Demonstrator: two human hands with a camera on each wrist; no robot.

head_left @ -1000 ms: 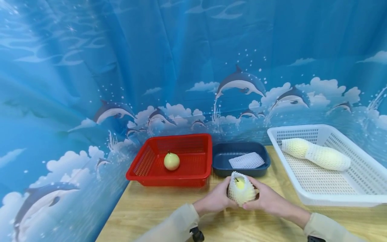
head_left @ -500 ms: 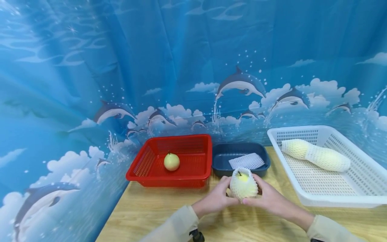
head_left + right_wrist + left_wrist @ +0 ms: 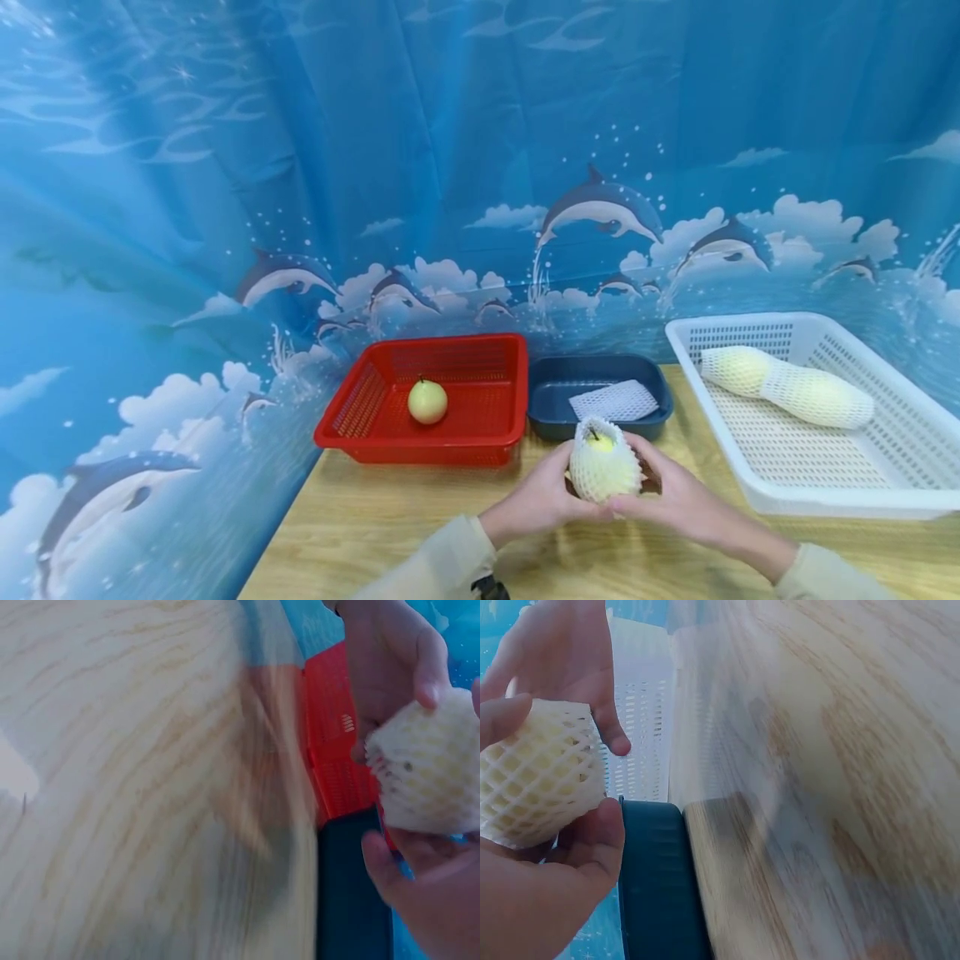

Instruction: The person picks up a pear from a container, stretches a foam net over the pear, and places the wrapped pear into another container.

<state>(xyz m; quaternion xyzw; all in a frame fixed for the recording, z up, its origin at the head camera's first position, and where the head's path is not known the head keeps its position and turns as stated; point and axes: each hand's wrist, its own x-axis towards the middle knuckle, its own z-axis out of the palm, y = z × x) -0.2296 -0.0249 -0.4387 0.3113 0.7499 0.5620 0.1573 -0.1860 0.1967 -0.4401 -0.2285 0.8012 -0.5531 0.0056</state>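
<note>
In the head view, a yellow pear in a white foam net sleeve (image 3: 604,473) is held just above the table, with its stem and top showing through the sleeve's open end. My left hand (image 3: 542,497) grips it from the left, thumb in front. On the other side my right hand (image 3: 673,500) holds it, its thumb also at the lower front. The left wrist view shows the left hand's fingers (image 3: 592,840) curled at the sleeved pear (image 3: 544,776). Seen from the right wrist, the right hand (image 3: 435,889) lies under the sleeve.
A bare pear (image 3: 427,402) sits in the red basket (image 3: 420,452) at left. Behind the hands, a dark blue tray (image 3: 551,396) contains flat white foam sleeves (image 3: 615,402). Two sleeved pears (image 3: 787,387) lie in the white basket (image 3: 832,500) at right. All stand on a wooden table (image 3: 397,508).
The sleeved pear has risen slightly and tilted more upright between the hands, and the fingers have shifted a little around it. Baskets and tray stay put.
</note>
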